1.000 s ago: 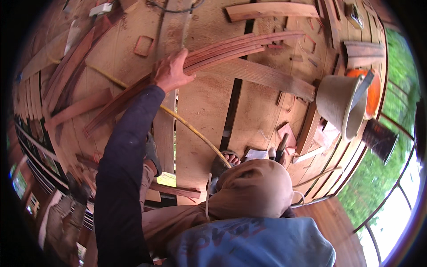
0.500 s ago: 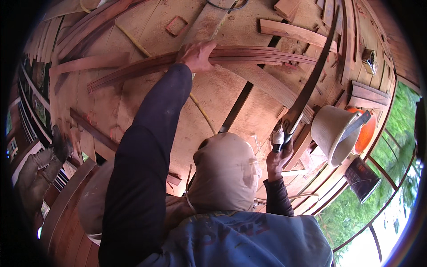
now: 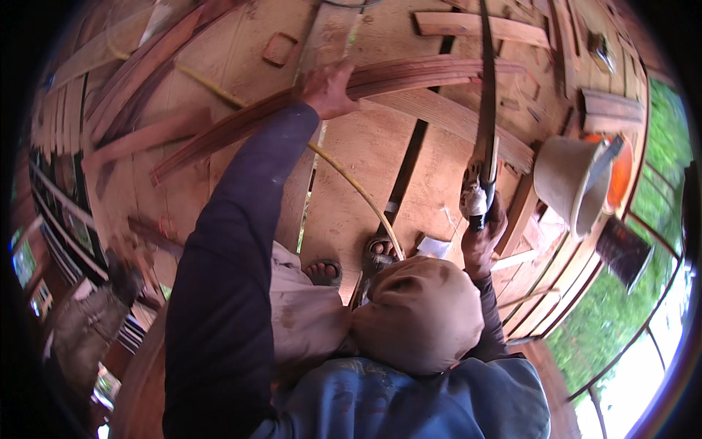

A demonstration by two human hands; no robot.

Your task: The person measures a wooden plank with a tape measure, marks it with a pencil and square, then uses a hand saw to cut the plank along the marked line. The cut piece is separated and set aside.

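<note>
My left hand (image 3: 329, 89) is closed around a bundle of thin reddish wooden strips (image 3: 409, 79), with its thumb pointing right. The strips lie crosswise over the plank floor, and their left end slopes toward me. My right hand (image 3: 484, 235) grips a handsaw (image 3: 482, 139) by its handle, which has pale wrapping on it. The long dark blade points away from me and crosses over the right part of the strips. Whether its teeth touch the wood, I cannot tell. A wide board (image 3: 453, 121) lies beneath the strips at a slant.
A yellow hose (image 3: 358, 186) runs between my sandalled feet (image 3: 322, 272) and the strips. On the right stand a white bucket (image 3: 561, 179), an orange container (image 3: 621, 172) and a dark can (image 3: 624, 251). Wood offcuts (image 3: 479, 28) lie at the back. Another person's leg (image 3: 91, 318) appears far left.
The saw blade has swung left and now lies across the strips' right part. My left hand keeps its hold on the strips. My feet have come into view.
</note>
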